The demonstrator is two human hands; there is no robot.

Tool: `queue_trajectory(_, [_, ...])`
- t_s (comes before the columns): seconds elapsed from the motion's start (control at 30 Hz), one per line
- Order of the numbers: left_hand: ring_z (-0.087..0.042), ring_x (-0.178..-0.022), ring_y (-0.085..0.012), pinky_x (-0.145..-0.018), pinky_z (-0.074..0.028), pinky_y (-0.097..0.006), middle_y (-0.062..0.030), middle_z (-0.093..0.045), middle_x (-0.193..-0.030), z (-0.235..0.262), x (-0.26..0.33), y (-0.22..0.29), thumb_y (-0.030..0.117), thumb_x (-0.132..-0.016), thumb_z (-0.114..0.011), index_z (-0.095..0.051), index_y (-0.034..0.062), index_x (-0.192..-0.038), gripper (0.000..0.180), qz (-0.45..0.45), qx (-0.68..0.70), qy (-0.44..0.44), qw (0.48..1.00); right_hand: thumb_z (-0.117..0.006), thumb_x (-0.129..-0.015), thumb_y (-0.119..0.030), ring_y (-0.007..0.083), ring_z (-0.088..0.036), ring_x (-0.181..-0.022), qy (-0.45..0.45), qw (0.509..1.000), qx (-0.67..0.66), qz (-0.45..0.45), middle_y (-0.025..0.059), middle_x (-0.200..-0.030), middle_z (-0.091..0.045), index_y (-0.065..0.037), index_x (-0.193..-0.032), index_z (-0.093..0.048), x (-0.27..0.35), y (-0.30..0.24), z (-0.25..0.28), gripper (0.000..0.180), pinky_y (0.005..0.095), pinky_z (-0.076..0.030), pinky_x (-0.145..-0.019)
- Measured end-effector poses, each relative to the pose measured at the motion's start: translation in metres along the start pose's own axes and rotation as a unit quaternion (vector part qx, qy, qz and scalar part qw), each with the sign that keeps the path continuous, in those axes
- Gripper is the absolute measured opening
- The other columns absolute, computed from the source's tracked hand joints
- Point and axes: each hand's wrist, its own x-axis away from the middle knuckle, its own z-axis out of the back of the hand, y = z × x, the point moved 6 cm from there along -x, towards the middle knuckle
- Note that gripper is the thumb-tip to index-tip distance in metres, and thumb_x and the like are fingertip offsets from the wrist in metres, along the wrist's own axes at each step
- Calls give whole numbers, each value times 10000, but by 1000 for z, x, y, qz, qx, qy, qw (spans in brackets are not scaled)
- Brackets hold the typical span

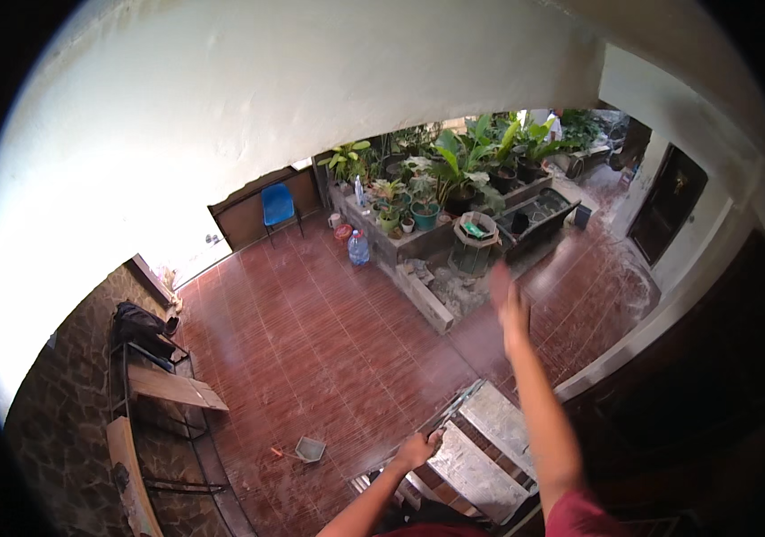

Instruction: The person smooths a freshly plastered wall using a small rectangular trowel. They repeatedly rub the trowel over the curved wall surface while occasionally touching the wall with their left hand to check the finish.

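My left hand (416, 451) is closed at the edge of a metal frame (454, 404), gripping its rail. White-spattered boards (474, 470) lie across this frame, right below me. My right arm reaches forward and up, well away from the boards. In my right hand (514, 315) is a reddish flat piece (499, 282), smeared by motion; its exact kind does not show. On the tiled floor to the left of the frame lies a small scoop-like grey pan (310, 449) with an orange-ended handle.
A pale wall or ceiling surface (311, 89) spans overhead. Beyond the red tiles (311, 331) stand potted plants (463, 170), a concrete planter edge (423, 300), a water jug (358, 248) and a blue chair (279, 206). A wooden bench (177, 387) lies left; a dark door (666, 204) is right.
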Motion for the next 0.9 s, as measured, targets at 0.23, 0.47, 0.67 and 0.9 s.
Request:
queue_trajectory(0.23, [-495,-1223,-521,-1055,-430,-516,-366,-486,-1330,109,41,116,383,-993,-591,-512,-90,-1289,564,-186,-37,230,955,-467,-1063,-333,395,-672,-1056,215,972,-93,-32,258,-1284,-573,77,-1347,-474,174,134,214,499,468,-570,-902])
queue_trajectory(0.47, [-319,-1465,-370,-1216,-260,-498,-200,-340,-1576,334,111,339,277,-933,-649,-468,25,-1436,591,-364,-438,476,670,-401,-1088,-366,329,-681,-996,156,988,-3,-10,213,-1182,-612,81,-1283,-508,200,117,211,499,402,-589,-775])
queue_trajectory(0.67, [-132,-1554,-197,-1275,-97,-471,-30,-208,-1673,434,106,432,439,-1020,-478,-281,192,-1587,649,-211,-751,434,451,-428,-1072,-425,293,-667,-993,163,986,-12,-31,187,-1184,-613,68,-1310,-522,199,112,210,555,407,-596,-747])
queue_trajectory(0.9, [-251,-1523,-196,-1264,-175,-523,-24,-251,-1658,453,103,446,387,-1011,-482,-333,274,-1557,578,-357,-750,398,389,-419,-1073,-420,326,-697,-954,153,988,22,-29,218,-1225,-607,90,-1330,-503,202,122,211,578,404,-606,-736])
